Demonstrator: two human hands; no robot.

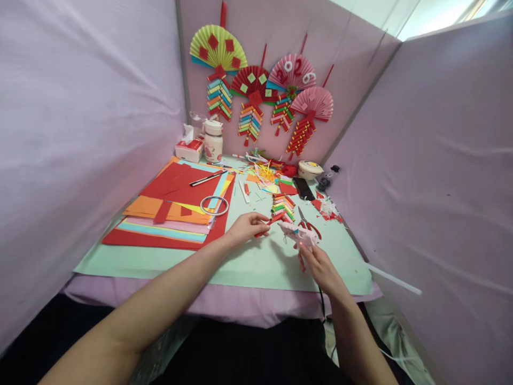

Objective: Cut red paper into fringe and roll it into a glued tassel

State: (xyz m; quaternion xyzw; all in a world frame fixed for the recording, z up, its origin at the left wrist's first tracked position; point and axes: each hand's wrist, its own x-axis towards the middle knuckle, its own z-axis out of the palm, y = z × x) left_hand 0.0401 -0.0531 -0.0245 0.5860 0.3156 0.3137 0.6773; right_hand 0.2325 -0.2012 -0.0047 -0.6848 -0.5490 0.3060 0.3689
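Observation:
My right hand (316, 264) is wrapped round the handle of a pale pink hot glue gun (298, 234), whose small orange light glows. A long white glue stick (395, 279) appears to stick out behind it. The gun's nozzle points left, toward my left hand (250, 226). Between the fingertips of that hand is a small red paper piece (276, 218); whether it is rolled or folded I cannot tell. Just beyond lies a string of rolled paper firecrackers (282, 206) in red, pink, green and yellow. Red-handled scissors (314, 228) lie behind the glue gun, partly hidden by it.
Coloured paper sheets (160, 235) are stacked at left, with a ring (215, 214) and a pen (207, 178) on them. A white cutter (243, 191), paper scraps (264, 172), a phone (303, 189), a bottle (213, 141) and tissues (189, 151) stand or lie behind. Paper fans (218, 48) hang on the wall.

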